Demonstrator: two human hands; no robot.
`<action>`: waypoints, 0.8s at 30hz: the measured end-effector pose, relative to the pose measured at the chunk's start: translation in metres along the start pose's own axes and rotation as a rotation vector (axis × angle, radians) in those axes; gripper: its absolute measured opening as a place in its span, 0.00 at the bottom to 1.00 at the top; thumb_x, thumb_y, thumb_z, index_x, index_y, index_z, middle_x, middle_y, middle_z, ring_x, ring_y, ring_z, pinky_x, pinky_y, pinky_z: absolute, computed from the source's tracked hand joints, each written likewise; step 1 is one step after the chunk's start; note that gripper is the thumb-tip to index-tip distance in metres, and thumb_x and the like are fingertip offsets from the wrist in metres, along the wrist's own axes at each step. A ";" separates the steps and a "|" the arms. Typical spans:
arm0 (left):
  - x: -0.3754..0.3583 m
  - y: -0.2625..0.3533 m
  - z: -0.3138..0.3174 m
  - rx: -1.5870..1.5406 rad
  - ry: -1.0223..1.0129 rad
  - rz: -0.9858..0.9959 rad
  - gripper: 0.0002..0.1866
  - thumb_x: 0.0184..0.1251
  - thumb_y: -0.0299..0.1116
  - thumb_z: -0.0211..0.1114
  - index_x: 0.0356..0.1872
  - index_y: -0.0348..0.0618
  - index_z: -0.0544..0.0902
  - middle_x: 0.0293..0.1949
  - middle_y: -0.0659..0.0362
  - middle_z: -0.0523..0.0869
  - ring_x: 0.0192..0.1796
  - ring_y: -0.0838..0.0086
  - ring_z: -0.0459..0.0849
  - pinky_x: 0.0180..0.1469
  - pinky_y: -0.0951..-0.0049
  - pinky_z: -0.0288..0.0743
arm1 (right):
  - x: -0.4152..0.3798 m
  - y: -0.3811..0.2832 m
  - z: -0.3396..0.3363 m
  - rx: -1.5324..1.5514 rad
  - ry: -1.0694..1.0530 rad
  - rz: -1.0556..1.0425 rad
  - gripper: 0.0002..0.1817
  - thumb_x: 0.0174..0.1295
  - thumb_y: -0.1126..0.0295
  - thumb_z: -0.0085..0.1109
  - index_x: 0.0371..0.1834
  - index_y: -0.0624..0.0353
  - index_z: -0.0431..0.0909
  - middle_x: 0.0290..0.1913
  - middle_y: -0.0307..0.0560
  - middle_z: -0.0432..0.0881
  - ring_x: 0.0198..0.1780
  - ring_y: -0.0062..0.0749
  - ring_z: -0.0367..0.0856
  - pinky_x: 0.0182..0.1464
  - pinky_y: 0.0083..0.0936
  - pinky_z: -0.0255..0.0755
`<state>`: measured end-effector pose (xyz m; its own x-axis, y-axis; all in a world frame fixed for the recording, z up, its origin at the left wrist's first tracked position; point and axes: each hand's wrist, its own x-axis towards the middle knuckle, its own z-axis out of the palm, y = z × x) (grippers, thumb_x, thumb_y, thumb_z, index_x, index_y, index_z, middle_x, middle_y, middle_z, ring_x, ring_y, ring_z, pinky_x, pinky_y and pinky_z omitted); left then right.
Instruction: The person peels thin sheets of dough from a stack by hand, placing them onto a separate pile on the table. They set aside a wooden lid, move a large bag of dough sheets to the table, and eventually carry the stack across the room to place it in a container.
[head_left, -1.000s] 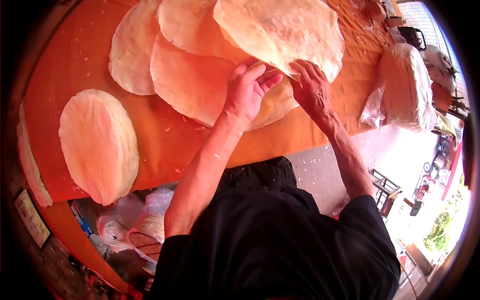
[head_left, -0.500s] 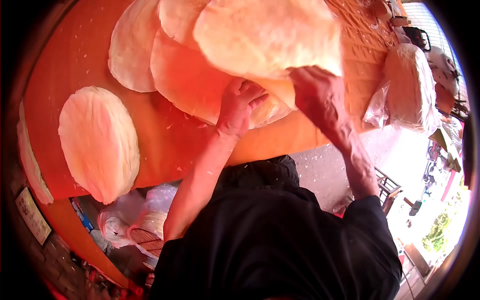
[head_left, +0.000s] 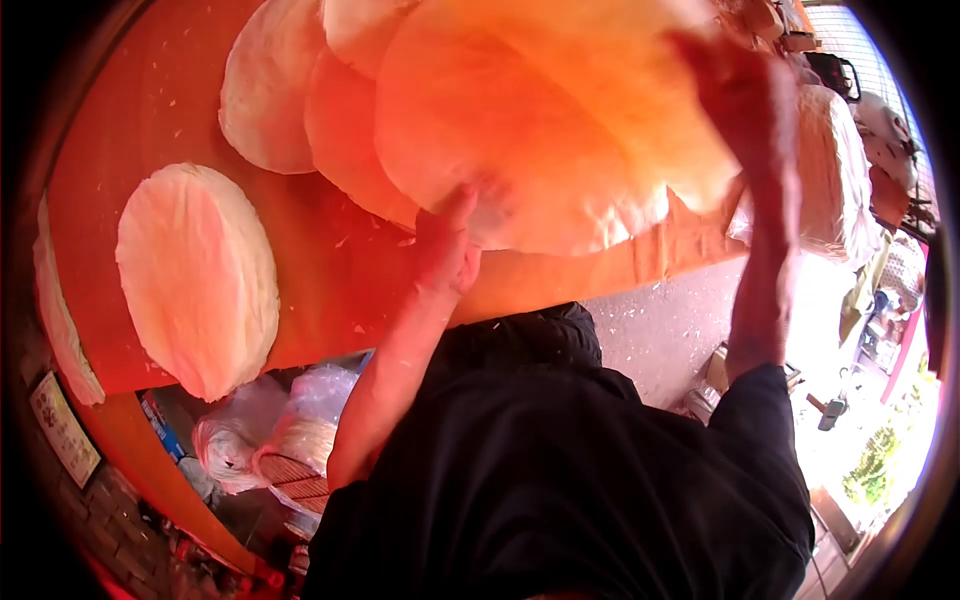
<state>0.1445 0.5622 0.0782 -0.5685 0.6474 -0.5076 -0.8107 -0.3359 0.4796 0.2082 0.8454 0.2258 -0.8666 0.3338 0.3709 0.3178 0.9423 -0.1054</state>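
Observation:
Large thin round sheets that look like dough overlap on the orange table (head_left: 320, 300). The topmost dough sheet (head_left: 500, 130) spreads across the upper middle, its right side lifted and glowing with light. My left hand (head_left: 448, 245) is at its near edge, thumb showing and fingers dimly visible through the sheet, closed on it. Up at the right, my right hand (head_left: 735, 95) is blurred by motion and appears closed on the sheet's raised far edge. Paler sheets (head_left: 265, 95) lie partly under it at the left.
A thick oval stack of sheets (head_left: 198, 280) sits at the table's left. To the right is a plastic-wrapped stack (head_left: 835, 180). Below the table edge are plastic-wrapped bundles (head_left: 315, 410). A small black-framed item (head_left: 835, 75) stands at the back right.
My right hand has swung up and to the right, spreading the sheet over the others and toward the right. My left hand has shifted slightly left and down, now partly behind the sheet.

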 end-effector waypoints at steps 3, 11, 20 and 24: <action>0.002 -0.004 -0.026 -0.004 0.107 0.006 0.18 0.71 0.28 0.58 0.60 0.39 0.74 0.57 0.58 0.79 0.59 0.68 0.79 0.62 0.63 0.75 | 0.035 -0.014 -0.086 0.097 0.054 0.008 0.12 0.59 0.65 0.65 0.41 0.60 0.84 0.38 0.53 0.85 0.38 0.34 0.84 0.36 0.30 0.76; -0.007 0.016 -0.019 0.013 0.105 0.072 0.22 0.73 0.36 0.55 0.66 0.43 0.68 0.62 0.59 0.76 0.62 0.66 0.76 0.63 0.61 0.73 | 0.017 -0.057 -0.080 -0.167 0.106 0.090 0.08 0.62 0.70 0.60 0.41 0.55 0.85 0.34 0.47 0.86 0.30 0.35 0.84 0.33 0.27 0.76; -0.034 0.025 -0.015 0.082 -0.042 0.035 0.33 0.72 0.56 0.52 0.67 0.43 0.66 0.63 0.56 0.76 0.63 0.63 0.77 0.61 0.58 0.74 | -0.091 -0.122 0.070 0.302 -0.372 -0.171 0.02 0.45 0.75 0.54 0.23 0.60 0.74 0.24 0.52 0.77 0.30 0.49 0.80 0.30 0.40 0.74; -0.033 0.018 -0.024 0.128 -0.134 0.002 0.33 0.72 0.57 0.52 0.66 0.41 0.67 0.59 0.53 0.79 0.59 0.63 0.80 0.59 0.58 0.76 | -0.082 -0.150 0.069 0.299 -0.330 -0.224 0.05 0.46 0.74 0.56 0.27 0.60 0.75 0.26 0.50 0.78 0.30 0.46 0.80 0.30 0.39 0.74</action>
<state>0.1453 0.5185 0.0860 -0.5395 0.7350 -0.4107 -0.7801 -0.2530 0.5722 0.2048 0.6785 0.1480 -0.9919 0.0677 0.1079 0.0279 0.9421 -0.3341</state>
